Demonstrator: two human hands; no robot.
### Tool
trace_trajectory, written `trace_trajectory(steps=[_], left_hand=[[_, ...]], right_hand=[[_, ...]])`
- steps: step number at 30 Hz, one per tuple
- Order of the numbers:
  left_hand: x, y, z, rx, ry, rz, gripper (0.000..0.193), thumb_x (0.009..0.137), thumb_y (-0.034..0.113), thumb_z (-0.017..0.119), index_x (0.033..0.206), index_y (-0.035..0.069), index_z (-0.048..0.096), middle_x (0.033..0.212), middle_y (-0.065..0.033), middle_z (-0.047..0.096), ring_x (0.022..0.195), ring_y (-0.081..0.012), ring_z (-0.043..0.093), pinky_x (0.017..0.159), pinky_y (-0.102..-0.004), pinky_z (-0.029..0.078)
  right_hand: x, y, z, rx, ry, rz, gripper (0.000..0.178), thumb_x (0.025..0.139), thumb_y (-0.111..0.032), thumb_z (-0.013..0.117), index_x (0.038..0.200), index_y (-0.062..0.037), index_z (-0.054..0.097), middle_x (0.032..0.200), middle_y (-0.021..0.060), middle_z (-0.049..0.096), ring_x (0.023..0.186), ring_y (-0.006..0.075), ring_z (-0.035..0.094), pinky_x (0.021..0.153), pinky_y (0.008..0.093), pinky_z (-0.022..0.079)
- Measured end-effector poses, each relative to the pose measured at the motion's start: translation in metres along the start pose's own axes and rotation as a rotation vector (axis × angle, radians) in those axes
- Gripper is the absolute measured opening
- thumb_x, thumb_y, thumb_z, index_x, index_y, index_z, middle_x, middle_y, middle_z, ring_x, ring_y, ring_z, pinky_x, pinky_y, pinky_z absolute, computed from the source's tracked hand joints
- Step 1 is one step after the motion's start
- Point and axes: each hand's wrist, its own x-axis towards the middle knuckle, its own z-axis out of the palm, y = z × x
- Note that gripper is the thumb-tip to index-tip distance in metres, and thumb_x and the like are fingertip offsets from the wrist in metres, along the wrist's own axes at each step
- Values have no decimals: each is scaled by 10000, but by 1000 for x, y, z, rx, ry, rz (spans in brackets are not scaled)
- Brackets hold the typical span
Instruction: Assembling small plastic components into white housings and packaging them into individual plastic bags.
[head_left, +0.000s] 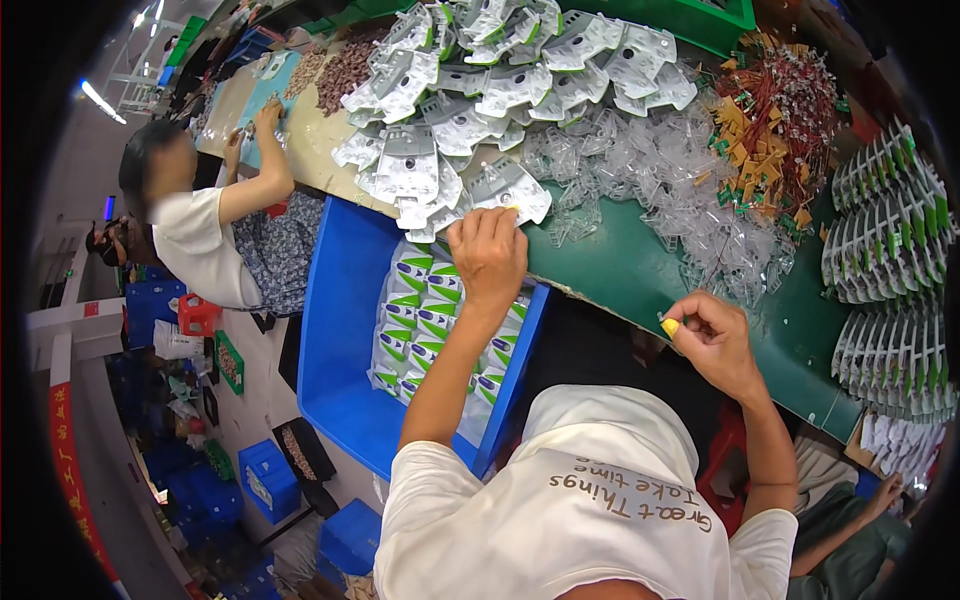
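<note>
At the near edge of the workbench, my left hand (490, 255) has its fingers closed on the near edge of a grey-and-white plastic housing (508, 187). That housing lies inner side up against a large heap of similar housings (500, 85) with green edges. My right hand (715, 340) is off to the right, just over the bench edge, in a pinch. A yellow finger cover (670, 327) sits on one of its digits. Something tiny and pale shows at the fingertips, too small to name. Beyond this hand lies a pile of clear plastic parts (650, 170).
Below my left forearm stands a blue bin (345, 330) holding rows of white-and-green housings (425, 315). Red wires with orange pieces (775, 130) lie at the back right, near stacked housings (890, 230). Another person (215, 220) works at the left; another person's arm (850, 525) shows lower right.
</note>
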Motion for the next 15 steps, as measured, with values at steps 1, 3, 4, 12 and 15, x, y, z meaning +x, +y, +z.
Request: trace_trajectory(steps=[1,3,4,12,15], left_hand=[[1,0,1,-31,30,17,254,760,56,681,1013,29,668,996,-95,672,960,-279,607,883,-423,407],[-9,10,-4,-56,64,34,230,761,71,696,987,43,669,964,-77,671,938,-268,613,903,-428,416],[-14,19,-12,-109,52,66,227,741,60,713,964,63,671,957,-68,677,944,-259,626,915,-428,415],[-59,103,-24,-375,-166,273,250,702,130,759,938,99,684,1036,-53,655,1088,-255,608,1025,-441,382],[-61,106,-13,-438,-219,248,272,695,151,773,944,89,681,1086,-70,638,1111,-282,594,1017,-459,401]], right_hand=[[0,-1,-2,-1,6,7,62,836,22,677,890,-5,662,742,-37,546,554,-1,383,483,204,295],[-3,1,-7,10,60,57,68,838,25,672,898,-7,665,753,-26,566,559,1,395,489,201,311],[-5,4,-11,8,85,103,73,837,27,666,905,-1,664,765,-20,578,566,7,407,500,199,326],[14,8,10,-391,124,-335,126,801,11,653,921,-16,626,832,131,608,697,295,629,586,410,497],[22,11,21,-577,58,-373,120,795,-1,660,891,-20,591,835,111,576,729,272,631,578,406,499]])
